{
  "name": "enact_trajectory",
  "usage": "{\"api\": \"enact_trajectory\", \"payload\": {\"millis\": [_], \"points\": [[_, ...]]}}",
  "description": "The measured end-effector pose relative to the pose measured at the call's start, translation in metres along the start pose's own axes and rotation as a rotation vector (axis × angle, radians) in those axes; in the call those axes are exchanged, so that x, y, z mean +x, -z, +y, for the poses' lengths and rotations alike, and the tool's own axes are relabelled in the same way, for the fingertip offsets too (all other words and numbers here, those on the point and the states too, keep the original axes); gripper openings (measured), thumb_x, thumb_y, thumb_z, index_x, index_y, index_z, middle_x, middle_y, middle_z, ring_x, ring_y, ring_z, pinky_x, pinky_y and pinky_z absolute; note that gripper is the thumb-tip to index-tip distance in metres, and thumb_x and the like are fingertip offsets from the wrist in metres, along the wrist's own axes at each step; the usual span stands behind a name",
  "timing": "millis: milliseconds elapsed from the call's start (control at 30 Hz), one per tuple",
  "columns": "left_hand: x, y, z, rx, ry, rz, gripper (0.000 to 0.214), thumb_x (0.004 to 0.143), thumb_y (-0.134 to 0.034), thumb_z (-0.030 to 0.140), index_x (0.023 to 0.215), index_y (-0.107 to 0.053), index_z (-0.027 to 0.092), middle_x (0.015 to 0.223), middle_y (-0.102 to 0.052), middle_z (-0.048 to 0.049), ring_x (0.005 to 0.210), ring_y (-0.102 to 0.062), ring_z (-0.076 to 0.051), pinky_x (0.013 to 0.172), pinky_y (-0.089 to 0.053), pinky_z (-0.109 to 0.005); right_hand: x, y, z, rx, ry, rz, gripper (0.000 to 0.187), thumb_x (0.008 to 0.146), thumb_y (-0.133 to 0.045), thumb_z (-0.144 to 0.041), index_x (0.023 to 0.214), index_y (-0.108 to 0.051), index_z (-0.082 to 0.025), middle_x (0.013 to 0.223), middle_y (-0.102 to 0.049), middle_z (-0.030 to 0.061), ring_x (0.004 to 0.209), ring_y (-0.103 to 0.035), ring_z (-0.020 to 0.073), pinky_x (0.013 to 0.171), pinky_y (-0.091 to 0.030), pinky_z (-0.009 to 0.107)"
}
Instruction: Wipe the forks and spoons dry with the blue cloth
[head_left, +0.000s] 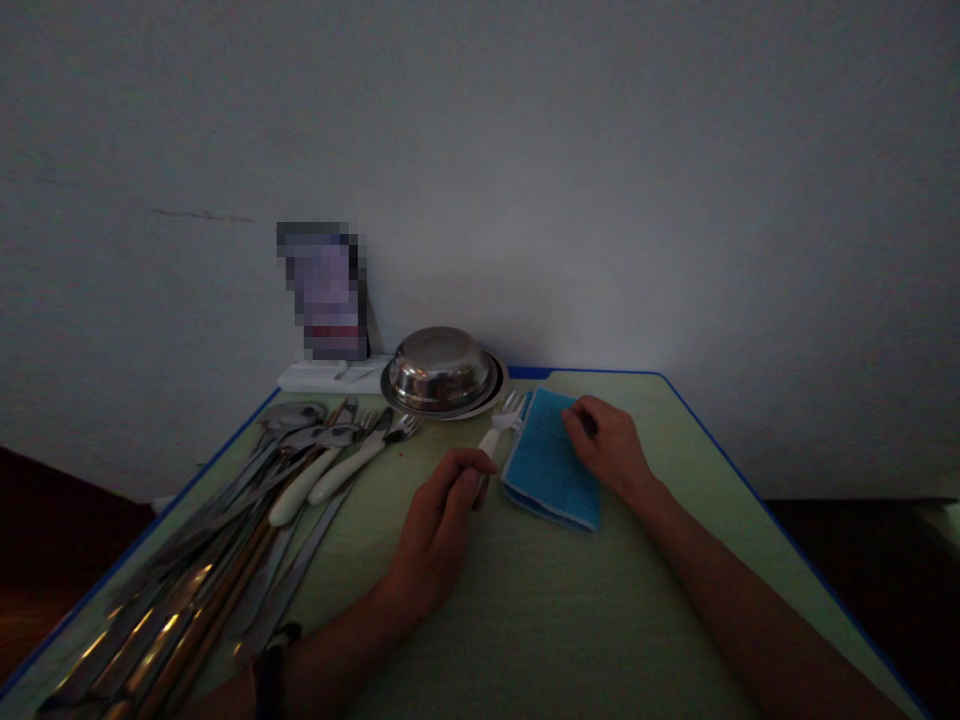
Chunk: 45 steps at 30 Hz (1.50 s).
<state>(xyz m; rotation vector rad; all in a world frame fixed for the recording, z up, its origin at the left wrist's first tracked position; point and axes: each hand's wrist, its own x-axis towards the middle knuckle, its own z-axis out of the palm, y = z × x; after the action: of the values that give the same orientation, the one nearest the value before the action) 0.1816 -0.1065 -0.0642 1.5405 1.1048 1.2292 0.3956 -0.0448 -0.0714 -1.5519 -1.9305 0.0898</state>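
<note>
On the table [562, 620], cutlery [225, 540] lies heaped at the near left. The left hand [442, 510] grips a fork [501, 425] by its white handle, just left of a blue cloth [551, 465]. The right hand [607, 445] rests curled on the cloth; whether it pinches it is unclear. A steel bowl [439, 368] sits beyond.

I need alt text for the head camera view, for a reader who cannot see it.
A person's left hand holds a white-handled fork beside a folded blue cloth under the right hand. A cutlery pile lies left, an upturned steel bowl behind.
</note>
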Motion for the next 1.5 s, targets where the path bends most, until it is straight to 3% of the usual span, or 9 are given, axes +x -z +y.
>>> {"api": "enact_trajectory", "payload": {"millis": [133,267,400,500,700,800,933,1133,1500], "points": [[0.001,0.000,0.000,0.011,0.002,-0.008,0.018,0.088,-0.036,0.027,0.086,-0.051,0.018,0.063,-0.043,0.0034,0.061,-0.042,-0.013,0.059,-0.034,-0.024,0.001,-0.007,0.018,-0.265,-0.245,0.042,0.044,0.079,-0.042,-0.048,0.101,-0.050,-0.011,0.095,-0.057,0.0170,0.085,-0.054,0.0278,0.074,-0.038,0.040],[0.000,0.000,-0.001,0.027,0.018,-0.065,0.019,0.089,-0.035,0.028,0.086,-0.052,0.018,0.063,-0.043,0.0033,0.061,-0.042,-0.013,0.058,-0.034,-0.024,0.000,-0.010,0.027,-0.230,-0.308,0.046,0.065,0.078,-0.045,-0.048,0.126,-0.034,-0.006,0.107,-0.053,0.0224,0.098,-0.051,0.0335,0.081,-0.037,0.047],[-0.001,0.000,0.000,0.062,0.053,-0.189,0.021,0.090,-0.034,0.029,0.089,-0.052,0.018,0.062,-0.043,0.0034,0.059,-0.041,-0.013,0.056,-0.033,-0.024,0.002,-0.009,0.024,0.167,-0.201,-0.038,0.059,0.075,-0.052,-0.034,0.127,-0.034,-0.013,0.087,-0.056,0.0075,0.074,-0.055,0.0206,0.072,-0.043,0.038],[-0.002,-0.001,0.002,0.102,0.059,-0.290,0.022,0.091,-0.034,0.030,0.091,-0.053,0.019,0.063,-0.045,0.0030,0.060,-0.043,-0.013,0.056,-0.034,-0.024,0.002,-0.009,0.015,0.560,-0.178,-0.011,0.056,0.070,-0.059,-0.033,0.121,-0.039,-0.020,0.089,-0.053,0.0029,0.076,-0.056,0.0167,0.071,-0.046,0.032],[-0.001,-0.003,0.003,0.180,0.062,-0.371,0.022,0.090,-0.035,0.029,0.090,-0.054,0.019,0.066,-0.049,0.0022,0.061,-0.046,-0.013,0.057,-0.035,-0.023,0.005,-0.009,0.006,1.151,-0.489,-0.087,0.048,0.072,-0.054,-0.037,0.118,-0.044,-0.024,0.099,-0.060,0.0045,0.080,-0.060,0.0181,0.070,-0.049,0.033],[-0.001,-0.004,0.001,0.189,0.068,-0.356,0.021,0.090,-0.035,0.029,0.091,-0.053,0.019,0.069,-0.053,0.0012,0.062,-0.047,-0.013,0.057,-0.036,-0.023,0.006,-0.010,0.009,1.308,-0.504,-0.180,0.036,0.073,-0.052,-0.034,0.107,-0.052,-0.022,0.103,-0.061,0.0050,0.077,-0.060,0.0158,0.069,-0.050,0.032],[0.000,-0.005,0.000,0.223,0.056,-0.314,0.021,0.091,-0.035,0.028,0.092,-0.054,0.020,0.073,-0.055,0.0005,0.065,-0.049,-0.014,0.058,-0.036,-0.023,0.004,-0.014,0.009,1.193,-0.442,-0.299,0.044,0.065,-0.066,-0.030,0.106,-0.051,-0.025,0.113,-0.054,0.0038,0.072,-0.059,0.0114,0.062,-0.049,0.026],[-0.001,-0.004,0.001,0.218,0.033,-0.327,0.020,0.091,-0.034,0.027,0.091,-0.053,0.020,0.077,-0.057,-0.0014,0.069,-0.050,-0.015,0.061,-0.038,-0.023,0.002,-0.017,-0.001,0.940,-0.329,-0.254,0.055,0.058,-0.074,-0.032,0.104,-0.045,-0.023,0.110,-0.051,0.0037,0.076,-0.059,0.0125,0.069,-0.050,0.029],[-0.003,-0.002,0.000,0.212,-0.043,-0.356,0.019,0.092,-0.032,0.024,0.092,-0.051,0.020,0.078,-0.054,-0.0010,0.070,-0.049,-0.014,0.065,-0.039,-0.024,0.003,-0.005,0.007,1.008,-0.206,-0.534,0.041,0.065,-0.070,-0.029,0.103,-0.055,-0.022,0.091,-0.063,-0.0011,0.083,-0.059,0.0145,0.076,-0.047,0.029]]}}
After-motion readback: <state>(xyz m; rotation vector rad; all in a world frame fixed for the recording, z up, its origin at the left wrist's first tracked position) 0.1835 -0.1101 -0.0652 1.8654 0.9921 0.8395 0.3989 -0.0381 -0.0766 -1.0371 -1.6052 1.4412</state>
